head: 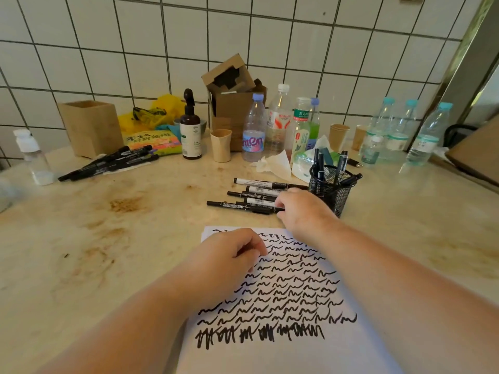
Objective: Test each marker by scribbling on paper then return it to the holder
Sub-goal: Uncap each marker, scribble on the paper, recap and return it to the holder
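A white paper sheet covered with rows of black scribbles lies on the table in front of me. My left hand rests on its upper left part with the fingers loosely curled, holding nothing. Beyond the sheet lies a pile of black markers. My right hand reaches onto the pile's right end, and its thumb and fingers pinch the end of the nearest black marker. A black mesh holder with several markers standing in it is just right of that hand.
A second bunch of black markers lies at the left by a wooden box. Along the tiled wall stand a cardboard box, a brown spray bottle, paper cups, crumpled tissue and several water bottles.
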